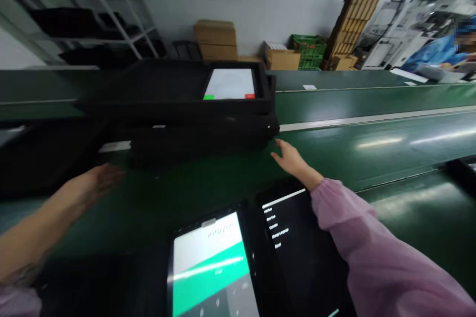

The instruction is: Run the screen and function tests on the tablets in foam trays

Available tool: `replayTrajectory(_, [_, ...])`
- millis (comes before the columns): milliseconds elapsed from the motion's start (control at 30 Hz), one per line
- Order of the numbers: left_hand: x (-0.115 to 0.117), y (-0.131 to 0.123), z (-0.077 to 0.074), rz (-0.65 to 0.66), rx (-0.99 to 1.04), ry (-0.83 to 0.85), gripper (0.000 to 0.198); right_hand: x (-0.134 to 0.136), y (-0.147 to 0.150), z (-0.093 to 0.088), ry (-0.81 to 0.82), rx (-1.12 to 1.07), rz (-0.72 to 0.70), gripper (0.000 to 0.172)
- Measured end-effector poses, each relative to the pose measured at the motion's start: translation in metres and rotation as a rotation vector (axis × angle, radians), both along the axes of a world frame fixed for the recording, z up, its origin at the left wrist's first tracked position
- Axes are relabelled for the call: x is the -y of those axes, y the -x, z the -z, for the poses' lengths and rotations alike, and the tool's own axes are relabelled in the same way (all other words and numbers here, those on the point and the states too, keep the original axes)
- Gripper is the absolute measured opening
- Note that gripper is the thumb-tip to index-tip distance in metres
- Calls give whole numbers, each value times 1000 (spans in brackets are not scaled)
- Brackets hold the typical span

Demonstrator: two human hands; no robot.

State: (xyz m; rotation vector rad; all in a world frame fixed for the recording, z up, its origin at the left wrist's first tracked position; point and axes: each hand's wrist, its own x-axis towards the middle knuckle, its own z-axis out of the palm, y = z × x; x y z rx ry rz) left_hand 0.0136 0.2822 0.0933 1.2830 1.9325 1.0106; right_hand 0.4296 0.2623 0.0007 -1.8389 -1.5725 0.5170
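A stack of black trays [201,131] stands on the green bench across from me; a tablet with a white screen [230,83] lies in the top one. Close to the stack's lower right corner is my right hand [292,159], open, fingers apart and holding nothing. My left hand [102,179], blurred, reaches toward the stack's left end with its fingers stretched out and nothing visible in it. Nearer me lie a tablet with a green and white screen [210,267] and another tablet with a dark text menu [293,252], partly covered by my right sleeve.
Another black tray [48,153] lies at the left. Beyond the green bench [372,143] are a shelf rack [111,10], cardboard boxes [215,39] and green crates [307,49]. A person in blue [431,54] works at the far right.
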Motion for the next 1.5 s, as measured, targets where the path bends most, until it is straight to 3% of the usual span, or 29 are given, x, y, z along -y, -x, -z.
replayTrajectory(100, [35,9,6,-74,92,188,47,58,-33,-4,-22,43,32,35])
replayTrajectory(167, [84,13,8,-91,108,271,38,101,-52,-2,-27,53,69,37])
replayTrajectory(233, [140,12,15,-48,71,365,40,143,-63,4,-38,53,119,48])
replayTrajectory(333, [214,5,45,18,132,353,58,193,-63,18,-50,49,225,65])
replayTrajectory(433, [253,-4,82,-72,310,362,69,223,-52,30,-77,47,296,70])
replayTrajectory(500, [260,-7,97,-102,402,371,70,235,-44,34,-105,49,309,71])
replayTrajectory(567, [258,-9,102,-112,427,369,68,241,-40,35,-138,49,307,72])
replayTrajectory(700, [248,-10,102,-35,250,271,64,245,-37,29,-190,35,311,70])
replayTrajectory(833, [245,-11,106,42,161,224,68,251,-26,11,-246,114,301,59])
replayTrajectory(900, [246,-13,107,41,192,234,67,258,-13,-1,-309,239,214,45])
replayTrajectory(1000, [248,-16,103,18,236,255,67,267,19,-17,-395,354,-37,27])
replayTrajectory(1167, [252,-21,95,-34,335,260,66,266,79,-24,-346,345,-367,26])
replayTrajectory(1333, [256,-24,94,-83,435,246,57,253,119,-22,-321,326,-431,24])
replayTrajectory(1500, [259,-20,98,-111,493,202,49,250,129,-16,-293,319,-414,25])
